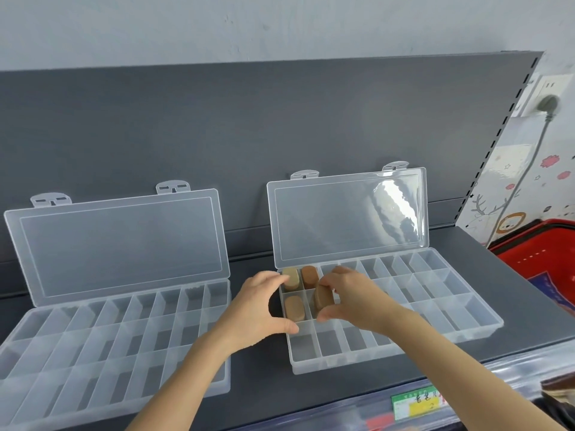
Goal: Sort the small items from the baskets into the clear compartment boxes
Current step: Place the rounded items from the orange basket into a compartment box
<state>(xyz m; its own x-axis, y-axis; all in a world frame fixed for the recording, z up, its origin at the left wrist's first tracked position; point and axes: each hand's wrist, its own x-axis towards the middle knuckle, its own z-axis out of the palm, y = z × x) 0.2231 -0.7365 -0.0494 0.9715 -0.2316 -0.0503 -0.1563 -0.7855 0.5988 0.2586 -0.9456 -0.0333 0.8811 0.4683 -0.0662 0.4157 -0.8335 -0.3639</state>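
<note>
Shelf: dark grey shelf (255,387) is carrying two clear boxes, lids standing open
Right box: right compartment box (466,334) is holding three tan blocks (294,307) in its 10 o'clock corner
Right hand: right hand (351,300) is pinching a fourth block (323,298) in the neighbouring compartment
Left hand: left hand (258,309) is spreading wide, touching that box's 9 o'clock wall
Basket: red basket (535,253) is sitting at 3 o'clock

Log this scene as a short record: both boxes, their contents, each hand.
left box: lid up, no items visible
right box: lid up, three brown blocks standing in its left-end compartments
fourth block: in the compartment beside them, pinched by the right hand
left hand: thumb and forefinger spread against the right box's left end
red basket: at the shelf's right end
</note>
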